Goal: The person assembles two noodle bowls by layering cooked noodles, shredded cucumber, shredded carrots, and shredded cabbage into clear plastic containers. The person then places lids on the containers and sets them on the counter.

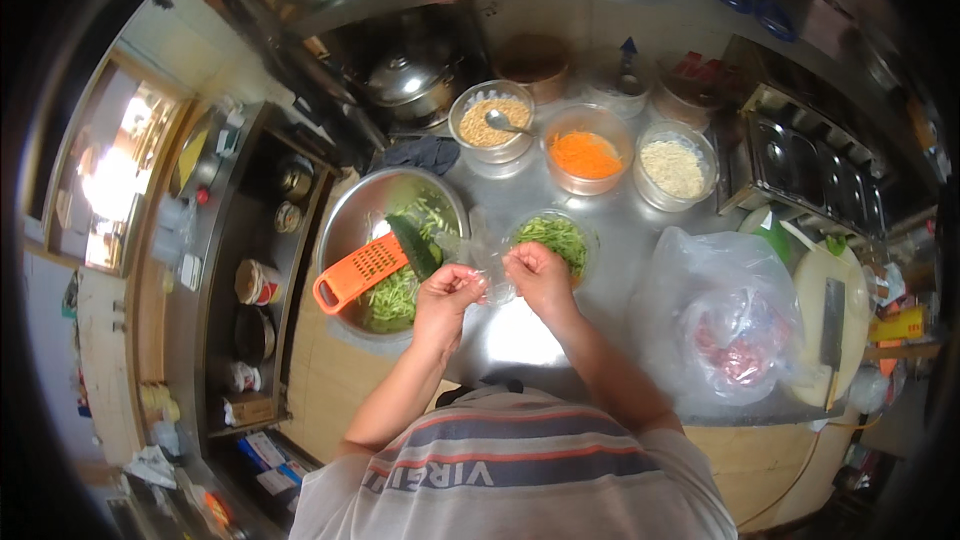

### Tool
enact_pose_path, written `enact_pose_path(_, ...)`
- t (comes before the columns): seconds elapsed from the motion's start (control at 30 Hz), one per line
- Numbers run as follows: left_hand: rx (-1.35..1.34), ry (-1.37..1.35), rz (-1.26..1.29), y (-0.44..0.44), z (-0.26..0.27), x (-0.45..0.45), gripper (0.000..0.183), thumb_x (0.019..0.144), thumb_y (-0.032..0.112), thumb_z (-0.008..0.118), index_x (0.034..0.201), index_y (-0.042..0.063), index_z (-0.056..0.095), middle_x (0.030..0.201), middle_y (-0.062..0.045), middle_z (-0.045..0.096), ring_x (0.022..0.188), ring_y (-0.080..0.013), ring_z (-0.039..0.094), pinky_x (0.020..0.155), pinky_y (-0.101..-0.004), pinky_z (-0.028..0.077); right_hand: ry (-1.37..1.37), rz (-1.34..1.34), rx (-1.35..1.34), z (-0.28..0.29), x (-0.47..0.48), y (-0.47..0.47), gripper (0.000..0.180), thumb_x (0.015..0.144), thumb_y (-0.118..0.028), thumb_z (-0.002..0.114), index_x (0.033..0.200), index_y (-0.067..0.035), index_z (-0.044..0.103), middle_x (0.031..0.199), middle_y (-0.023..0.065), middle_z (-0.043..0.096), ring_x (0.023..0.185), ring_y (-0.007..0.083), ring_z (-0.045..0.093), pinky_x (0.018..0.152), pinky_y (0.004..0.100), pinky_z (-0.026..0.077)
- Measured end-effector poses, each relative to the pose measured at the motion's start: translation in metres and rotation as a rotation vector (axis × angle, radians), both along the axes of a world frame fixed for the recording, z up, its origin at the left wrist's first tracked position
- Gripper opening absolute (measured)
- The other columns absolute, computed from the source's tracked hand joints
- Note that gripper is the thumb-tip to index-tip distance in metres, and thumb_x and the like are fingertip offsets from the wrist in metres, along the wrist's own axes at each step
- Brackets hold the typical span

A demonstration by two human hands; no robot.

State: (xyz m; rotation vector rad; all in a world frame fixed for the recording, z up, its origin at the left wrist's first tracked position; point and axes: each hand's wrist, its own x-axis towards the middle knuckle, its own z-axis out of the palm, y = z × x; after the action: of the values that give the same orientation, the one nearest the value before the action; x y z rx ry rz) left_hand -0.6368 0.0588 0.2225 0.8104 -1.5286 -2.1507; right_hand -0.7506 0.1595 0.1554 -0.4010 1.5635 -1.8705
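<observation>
Between my two hands a thin clear plastic glove or bag [491, 255] is stretched; its exact kind is hard to make out. My left hand [452, 291] pinches its left edge, and my right hand [538, 274] pinches the right edge. Just left lies a steel bowl [327, 240] of shredded green cucumber [390, 300]. An orange handheld grater [367, 270] rests across this bowl, with a piece of cucumber [414, 246] beside its upper end. Partly behind my right hand stands a clear tub of green shreds [555, 232].
Along the back are clear tubs of grains with a spoon [491, 120], shredded carrot [585, 154] and pale shreds [673, 169]. At right, a plastic bag of what looks like meat [731, 337] lies beside a cleaver [831, 322] on a round cutting board [806, 285]. A lidded pot [409, 86] stands back left.
</observation>
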Motion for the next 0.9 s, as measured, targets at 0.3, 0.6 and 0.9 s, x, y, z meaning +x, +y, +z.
enact_pose_path(0.3,-0.356,0.004,0.034,0.015,-0.006,-0.013,0.007,0.087,-0.001,0.063,0.089,0.004,0.061,0.083,0.004,0.058,0.075,-0.0045,0.051,0.070,-0.0191,0.042,0.760,-0.072,-0.157,0.112,0.013,0.070,0.023,0.085,0.002,0.053,0.108,0.003,0.056,0.108,0.0208,0.057,0.091,0.0292,0.061,0.079,0.0339,0.050)
enact_pose_path(0.6,-1.038,0.056,-0.246,0.061,0.012,-0.034,0.009,0.079,-0.002,0.066,0.081,0.001,0.058,0.078,-0.011,0.058,0.072,-0.0264,0.056,0.064,-0.0329,0.045,-0.689,0.120,-0.749,0.027,-0.031,0.010,0.071,0.094,-0.053,0.042,0.139,0.000,0.029,0.143,0.0200,0.032,0.131,0.0346,0.035,0.110,0.0457,0.028)
enact_pose_path(0.9,-0.957,0.195,-0.429,0.061,-0.009,-0.044,0.008,0.077,-0.004,0.063,0.081,0.001,0.056,0.079,-0.011,0.057,0.074,-0.0281,0.056,0.066,-0.0343,0.045,-0.548,-0.108,-0.921,0.021,-0.059,0.001,0.091,0.078,-0.080,0.037,0.143,-0.015,0.034,0.152,0.0078,0.020,0.139,0.0378,0.015,0.108,0.0626,0.013)
